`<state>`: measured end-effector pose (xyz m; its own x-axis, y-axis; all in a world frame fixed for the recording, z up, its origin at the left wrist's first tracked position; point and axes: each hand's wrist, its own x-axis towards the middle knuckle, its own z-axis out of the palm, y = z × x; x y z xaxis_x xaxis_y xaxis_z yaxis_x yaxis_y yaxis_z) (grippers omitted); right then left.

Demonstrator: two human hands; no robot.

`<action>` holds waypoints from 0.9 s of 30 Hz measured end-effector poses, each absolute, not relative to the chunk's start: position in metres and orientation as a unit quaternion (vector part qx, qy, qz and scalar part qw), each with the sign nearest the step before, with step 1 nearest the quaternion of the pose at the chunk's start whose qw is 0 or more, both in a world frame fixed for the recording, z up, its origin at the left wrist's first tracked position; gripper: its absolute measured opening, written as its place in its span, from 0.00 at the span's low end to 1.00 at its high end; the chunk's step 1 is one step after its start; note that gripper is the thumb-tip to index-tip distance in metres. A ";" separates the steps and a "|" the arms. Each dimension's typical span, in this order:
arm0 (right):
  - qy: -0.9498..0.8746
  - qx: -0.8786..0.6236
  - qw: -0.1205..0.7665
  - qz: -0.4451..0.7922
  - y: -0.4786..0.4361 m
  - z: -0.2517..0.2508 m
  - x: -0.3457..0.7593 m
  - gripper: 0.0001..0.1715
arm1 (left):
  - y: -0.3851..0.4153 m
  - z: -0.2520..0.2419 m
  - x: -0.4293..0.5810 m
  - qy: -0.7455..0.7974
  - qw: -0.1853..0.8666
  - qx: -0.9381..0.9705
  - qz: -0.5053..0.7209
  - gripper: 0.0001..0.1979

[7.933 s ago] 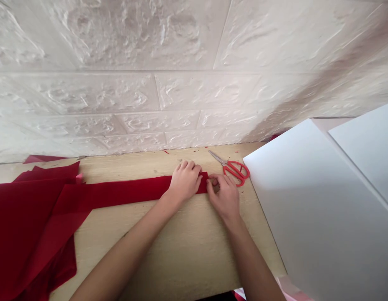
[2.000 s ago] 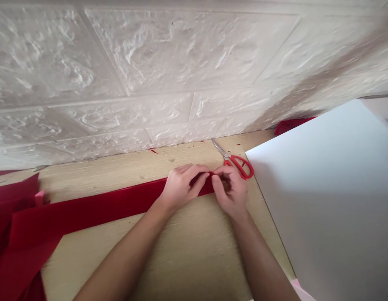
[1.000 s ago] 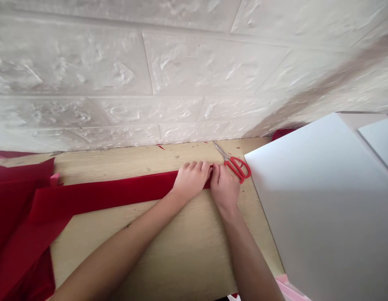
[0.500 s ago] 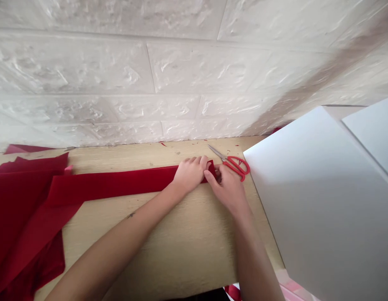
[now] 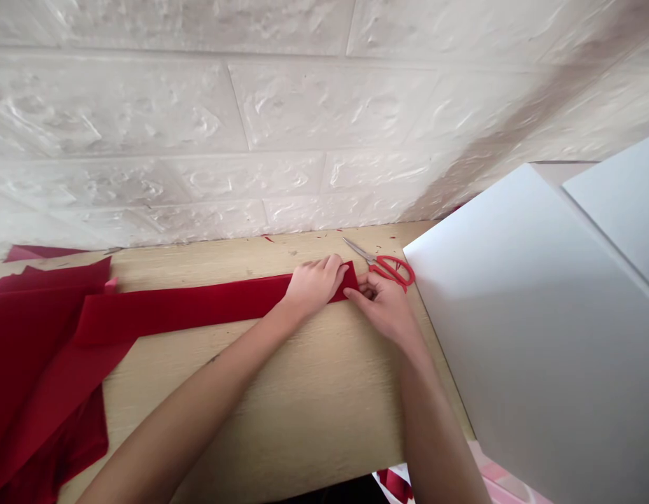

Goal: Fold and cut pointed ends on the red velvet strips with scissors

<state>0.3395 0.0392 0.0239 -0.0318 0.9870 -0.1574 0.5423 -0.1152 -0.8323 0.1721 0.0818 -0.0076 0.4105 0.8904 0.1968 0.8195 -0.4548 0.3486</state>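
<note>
A long band of dark red velvet-like fabric strip (image 5: 198,304) lies flat across the table. My left hand (image 5: 313,283) is over the strip near its right end, fingers bent together and pressed on it; their tips reach the far edge. Just right of it, my right hand (image 5: 381,301) grips the strip's short end, with the thumb on top and the fingers curled at the edge. Some of those fingertips are hidden. Beyond my right hand lie scissors (image 5: 390,269) with red handles, blades pointing away to the left.
A heap of red fabric (image 5: 35,350) covers the table's left side, under the strip's left end. A large white box-like object (image 5: 539,315) stands at the right. Behind the wooden table (image 5: 303,392) rises a white brick-patterned wall (image 5: 324,105). Small red scraps lie near the wall.
My left hand has shifted slightly left along the strip, and its end now lies flatter, with more of it showing between my hands. The view has moved a little.
</note>
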 end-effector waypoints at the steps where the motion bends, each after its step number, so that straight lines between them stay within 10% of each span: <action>1: -0.588 -0.632 0.294 0.411 0.040 0.024 0.340 0.07 | 0.082 -0.008 0.172 0.513 0.099 0.833 0.179 0.15; 27: -0.604 -0.653 0.345 0.298 0.046 0.012 0.324 0.17 | 0.079 0.004 0.174 0.527 0.119 0.831 0.133 0.13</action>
<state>0.3240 0.0456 0.0120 0.0921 0.9954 0.0278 0.5838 -0.0313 -0.8113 0.1741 0.0794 0.0036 0.4095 0.9073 0.0960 0.8442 -0.4167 0.3373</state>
